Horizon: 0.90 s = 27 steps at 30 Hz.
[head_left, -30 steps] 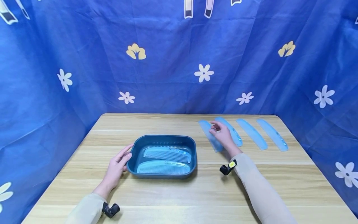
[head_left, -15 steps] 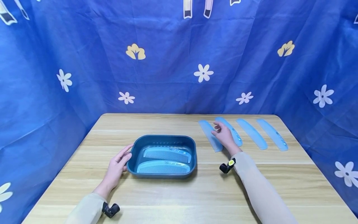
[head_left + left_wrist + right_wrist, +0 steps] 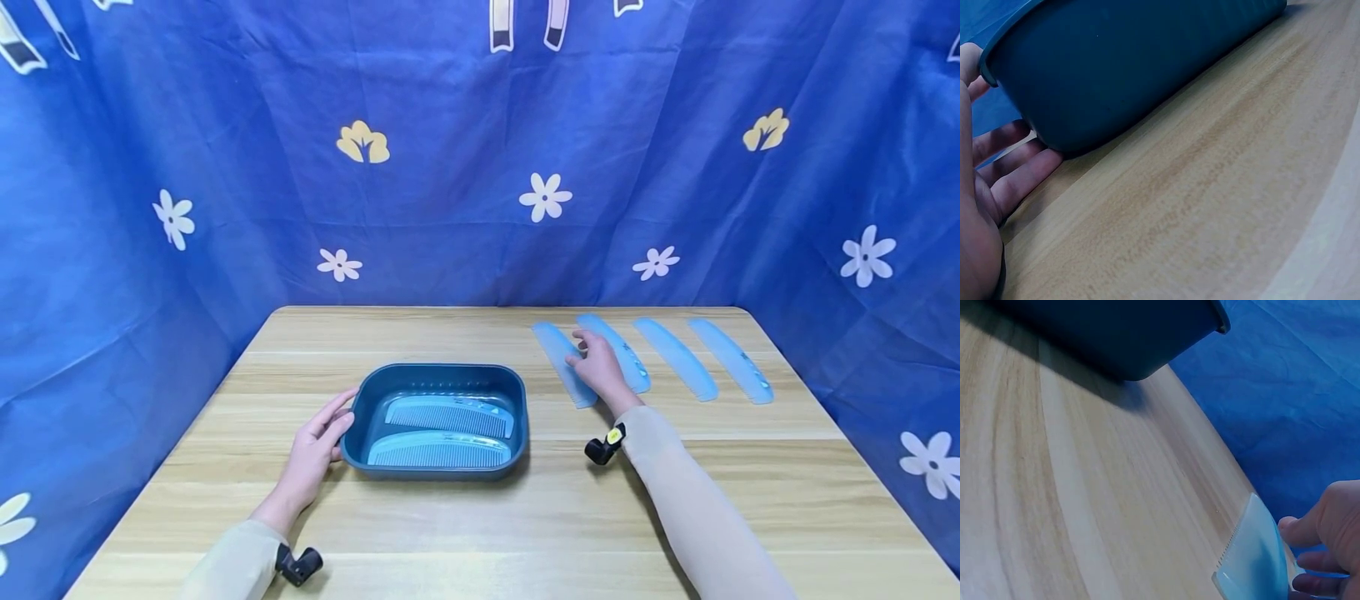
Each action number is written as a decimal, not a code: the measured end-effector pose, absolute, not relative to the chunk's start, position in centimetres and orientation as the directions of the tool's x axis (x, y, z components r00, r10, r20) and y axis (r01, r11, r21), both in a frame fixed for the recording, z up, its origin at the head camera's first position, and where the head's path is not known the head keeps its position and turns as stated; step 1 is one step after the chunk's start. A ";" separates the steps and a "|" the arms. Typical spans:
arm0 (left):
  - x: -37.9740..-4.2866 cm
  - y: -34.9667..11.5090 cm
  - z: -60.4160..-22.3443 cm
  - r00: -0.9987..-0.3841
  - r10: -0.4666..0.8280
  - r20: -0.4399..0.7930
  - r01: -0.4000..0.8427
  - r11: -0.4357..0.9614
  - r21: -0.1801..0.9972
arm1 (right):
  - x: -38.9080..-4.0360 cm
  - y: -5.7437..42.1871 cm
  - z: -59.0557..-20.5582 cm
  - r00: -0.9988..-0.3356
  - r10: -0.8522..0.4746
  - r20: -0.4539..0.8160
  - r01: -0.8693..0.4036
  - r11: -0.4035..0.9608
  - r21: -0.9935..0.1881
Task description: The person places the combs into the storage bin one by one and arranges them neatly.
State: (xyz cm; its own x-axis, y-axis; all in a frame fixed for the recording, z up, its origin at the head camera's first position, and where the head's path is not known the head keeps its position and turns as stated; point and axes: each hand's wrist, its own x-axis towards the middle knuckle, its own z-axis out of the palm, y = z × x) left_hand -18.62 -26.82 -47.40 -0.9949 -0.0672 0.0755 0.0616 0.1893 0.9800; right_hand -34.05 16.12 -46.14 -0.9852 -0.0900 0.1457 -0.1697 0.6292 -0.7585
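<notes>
My left hand holds the left end of a dark blue plastic container; in the left wrist view the lower fingers touch the base of its wall. Inside lie two light blue combs, one comb behind the other comb. Several more combs are spread at the back right. Over the leftmost comb is my right hand, its fingers loosely bent. The right wrist view has the thumb right at that comb's curved back, apart from the other fingers.
Right of the leftmost comb lie a second comb, a third comb and a fourth comb, all slanted alike. A wooden table carries everything. A blue patterned curtain encloses its back and sides.
My right hand has shifted slightly right and toward me over the leftmost comb. The left hand, the container and the combs stay where they were.
</notes>
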 end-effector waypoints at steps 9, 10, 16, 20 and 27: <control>-18.7 -26.9 -47.6 -0.995 -0.062 0.082 0.070 0.189 0.980 | -33.8 15.6 -46.1 -0.986 -0.094 0.141 -0.166 0.703 -0.692; -18.7 -26.9 -47.6 -0.995 -0.062 0.081 0.067 0.192 0.979 | -33.8 15.5 -46.1 -0.986 -0.091 0.139 -0.162 0.718 -0.677; -18.6 -26.8 -47.6 -0.995 -0.062 0.083 0.069 0.195 0.978 | -34.0 15.1 -46.0 -0.993 -0.056 0.107 -0.110 0.788 -0.606; -18.7 -26.9 -47.6 -0.993 -0.059 0.104 0.092 0.180 0.979 | -34.1 14.9 -45.8 -0.996 -0.044 0.077 -0.081 0.805 -0.588; -18.7 -26.9 -47.7 -0.993 -0.059 0.100 0.088 0.179 0.980 | -34.1 14.6 -45.3 -0.999 -0.027 0.024 -0.036 0.810 -0.585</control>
